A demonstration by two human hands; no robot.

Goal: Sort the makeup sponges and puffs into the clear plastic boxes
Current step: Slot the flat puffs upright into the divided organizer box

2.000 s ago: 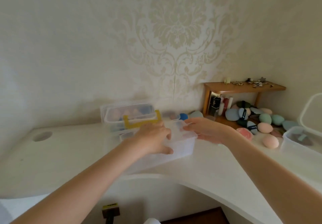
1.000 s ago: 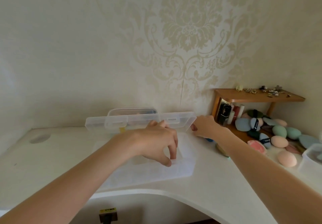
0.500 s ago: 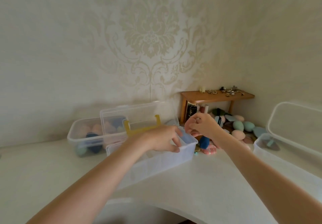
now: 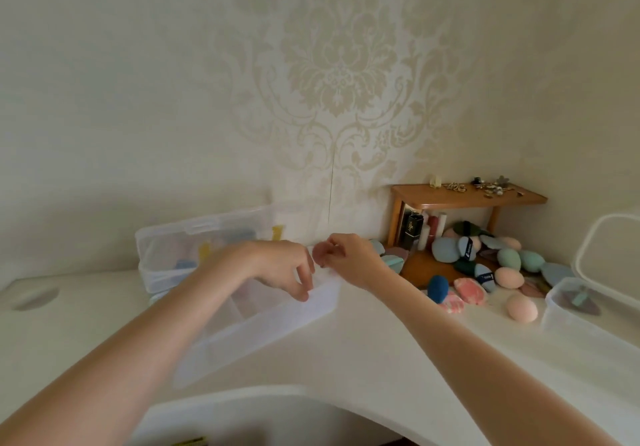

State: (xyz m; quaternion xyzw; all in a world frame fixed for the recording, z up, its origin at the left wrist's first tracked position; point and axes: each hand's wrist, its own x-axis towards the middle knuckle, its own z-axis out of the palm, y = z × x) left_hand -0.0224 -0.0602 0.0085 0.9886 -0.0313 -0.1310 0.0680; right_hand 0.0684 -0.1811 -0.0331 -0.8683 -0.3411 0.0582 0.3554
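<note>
A clear divided box (image 4: 263,327) lies open on the white desk in front of me. My left hand (image 4: 282,267) reaches over it and pinches its far right rim. My right hand (image 4: 348,258) hovers at the same far corner with its fingers curled in; whether it grips the rim is hidden. Behind stands a second clear box (image 4: 194,241) with a yellow handle and coloured sponges inside. A pile of sponges and puffs (image 4: 485,265) lies to the right, with a dark blue sponge (image 4: 437,288) and a peach sponge (image 4: 521,307) nearest.
A small wooden shelf (image 4: 464,197) with trinkets on top stands in the corner, bottles under it. A third clear box (image 4: 585,321) with its lid raised sits at the right edge. The desk's front edge curves inward; a cable hole (image 4: 34,298) lies far left.
The view has swung back to the right. The front box's lid was lifted off its top, and both hands have gathered at the box's far right corner.
</note>
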